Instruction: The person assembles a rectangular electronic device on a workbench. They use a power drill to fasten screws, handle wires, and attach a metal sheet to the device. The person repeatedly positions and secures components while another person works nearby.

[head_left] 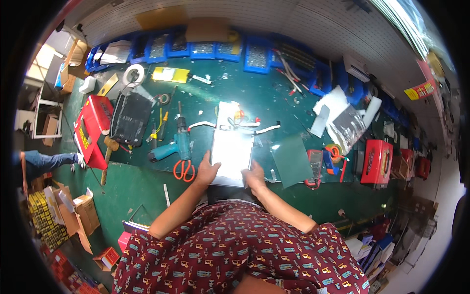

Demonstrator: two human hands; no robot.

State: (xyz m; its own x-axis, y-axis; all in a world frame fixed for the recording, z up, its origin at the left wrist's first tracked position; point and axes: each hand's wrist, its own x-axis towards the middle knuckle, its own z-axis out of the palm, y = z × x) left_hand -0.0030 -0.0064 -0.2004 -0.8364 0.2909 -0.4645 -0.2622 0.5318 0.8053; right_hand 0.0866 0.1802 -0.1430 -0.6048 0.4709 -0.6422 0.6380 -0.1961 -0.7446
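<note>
Between my hands lies a flat, silvery rectangular case (230,157), its top washed out by glare. White cables (267,128) with red and black ends stick out near its far end. My left hand (208,172) grips the near left edge, thumb on top. At the near right edge my right hand (254,176) holds it the same way. A teal cordless drill (169,148) lies just left of the case, and orange-handled scissors (184,170) are close to my left hand. To the right is a dark green sheet (293,161).
Blue parts bins (257,59) line the back of the green workbench (235,85). Red cases (377,164) stand at both sides. A multimeter (314,166) and a mallet (109,149) lie nearby. Another person's leg (51,159) shows at far left, near open cardboard boxes (87,210).
</note>
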